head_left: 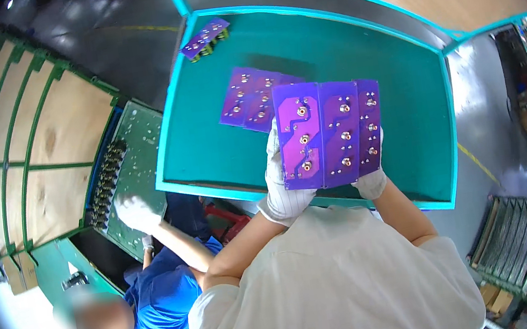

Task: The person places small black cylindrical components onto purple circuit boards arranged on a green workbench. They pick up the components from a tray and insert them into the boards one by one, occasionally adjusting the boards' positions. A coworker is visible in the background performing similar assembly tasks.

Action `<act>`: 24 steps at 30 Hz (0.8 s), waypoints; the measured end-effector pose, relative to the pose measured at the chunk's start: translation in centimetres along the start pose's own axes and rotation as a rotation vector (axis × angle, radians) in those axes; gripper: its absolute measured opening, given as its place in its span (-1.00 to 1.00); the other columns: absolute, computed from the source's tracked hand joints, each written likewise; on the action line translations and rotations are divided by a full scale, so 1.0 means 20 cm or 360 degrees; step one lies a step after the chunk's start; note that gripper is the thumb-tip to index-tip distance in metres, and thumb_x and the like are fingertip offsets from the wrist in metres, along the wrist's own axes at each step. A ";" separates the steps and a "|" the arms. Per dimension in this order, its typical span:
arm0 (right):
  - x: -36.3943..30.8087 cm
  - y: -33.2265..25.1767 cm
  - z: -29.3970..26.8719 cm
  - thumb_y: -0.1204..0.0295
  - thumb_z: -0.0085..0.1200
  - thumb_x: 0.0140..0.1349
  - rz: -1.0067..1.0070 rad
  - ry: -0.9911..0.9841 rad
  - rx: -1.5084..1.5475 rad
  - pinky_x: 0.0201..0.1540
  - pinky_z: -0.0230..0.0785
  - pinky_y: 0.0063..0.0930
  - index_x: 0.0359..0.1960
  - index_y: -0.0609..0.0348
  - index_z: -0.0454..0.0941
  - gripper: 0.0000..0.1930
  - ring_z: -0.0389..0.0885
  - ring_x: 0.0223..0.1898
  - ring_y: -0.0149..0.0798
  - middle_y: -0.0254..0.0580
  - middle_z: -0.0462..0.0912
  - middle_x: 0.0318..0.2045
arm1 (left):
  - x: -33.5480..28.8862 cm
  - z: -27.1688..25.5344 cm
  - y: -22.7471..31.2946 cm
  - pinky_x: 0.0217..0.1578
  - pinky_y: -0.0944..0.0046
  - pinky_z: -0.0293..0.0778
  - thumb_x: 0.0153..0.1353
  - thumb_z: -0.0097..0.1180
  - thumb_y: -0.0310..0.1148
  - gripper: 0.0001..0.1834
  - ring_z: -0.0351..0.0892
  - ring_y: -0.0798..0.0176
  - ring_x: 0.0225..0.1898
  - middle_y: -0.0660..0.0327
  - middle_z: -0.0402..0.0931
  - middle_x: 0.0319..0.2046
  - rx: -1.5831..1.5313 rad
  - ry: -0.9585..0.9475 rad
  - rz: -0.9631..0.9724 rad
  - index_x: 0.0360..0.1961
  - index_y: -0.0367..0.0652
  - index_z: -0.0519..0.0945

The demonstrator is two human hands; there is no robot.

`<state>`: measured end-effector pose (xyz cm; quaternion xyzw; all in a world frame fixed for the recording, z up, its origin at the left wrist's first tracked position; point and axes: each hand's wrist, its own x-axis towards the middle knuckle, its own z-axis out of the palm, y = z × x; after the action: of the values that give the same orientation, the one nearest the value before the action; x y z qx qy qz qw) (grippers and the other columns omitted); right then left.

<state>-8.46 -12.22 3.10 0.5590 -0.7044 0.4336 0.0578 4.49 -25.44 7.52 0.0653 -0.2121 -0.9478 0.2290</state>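
Observation:
Both my hands wear white gloves and hold up a group of purple circuit boards (331,121), three of them side by side and slightly overlapping. Brass-coloured round terminals stand out from their faces. My left hand (284,188) grips the lower left edge, its fingers partly behind the boards. At the lower right edge my right hand (372,183) is closed around the side, most of its fingers hidden. Behind the held boards, more purple boards (247,93) lie on the green tabletop (401,91). Another board (205,38), with green parts beneath it, lies in the far left corner.
A light-blue raised rim (451,131) edges the table. To the left, a co-worker in a blue shirt (165,303) reaches a gloved hand (135,213) over a green bench (138,135) with a row of dark parts (107,179). Stacked metal racks (514,247) stand at the right.

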 end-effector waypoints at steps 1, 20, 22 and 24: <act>0.04 -0.03 0.03 0.26 0.04 0.25 0.0010 0.0016 0.0253 0.15 0.35 -0.18 0.21 0.05 0.25 -0.50 0.47 0.09 -0.26 -0.26 0.50 0.05 | -0.02 0.00 0.02 0.17 -0.06 0.39 0.40 -0.28 -0.13 -0.48 0.37 0.06 0.22 0.18 0.28 0.26 -0.0100 0.0060 0.0048 0.36 0.09 0.17; 0.37 -0.51 0.32 -0.10 -0.27 0.36 0.0922 -0.0318 0.2380 0.01 0.53 -0.20 0.15 0.05 0.40 -0.44 0.61 -0.02 -0.20 -0.21 0.58 0.00 | -0.36 -0.26 0.28 0.16 0.11 0.36 0.38 -0.14 -0.21 -0.55 0.43 0.15 0.14 0.09 0.40 0.15 -0.0739 -0.0026 0.0508 0.21 -0.19 0.30; 0.37 -0.52 0.33 -0.11 -0.27 0.36 0.1152 -0.0369 0.2772 0.02 0.53 -0.18 0.16 0.05 0.39 -0.43 0.61 -0.01 -0.19 -0.21 0.57 0.02 | -0.38 -0.27 0.28 0.15 0.10 0.37 0.35 -0.09 -0.28 -0.57 0.44 0.16 0.13 0.09 0.40 0.14 -0.0617 -0.0018 0.0578 0.19 -0.19 0.31; 0.37 -0.51 0.35 -0.11 -0.28 0.36 0.1362 -0.0436 0.3402 0.04 0.52 -0.17 0.18 0.05 0.38 -0.42 0.59 0.01 -0.18 -0.19 0.56 0.05 | -0.39 -0.28 0.29 0.17 0.08 0.36 0.35 -0.08 -0.29 -0.56 0.42 0.15 0.15 0.10 0.38 0.16 -0.0613 -0.0027 0.0598 0.21 -0.15 0.30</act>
<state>0.11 -22.36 8.53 0.0811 -0.1107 0.7276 -0.6721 14.96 -28.52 5.24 -0.0279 -0.0380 -0.9120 0.4075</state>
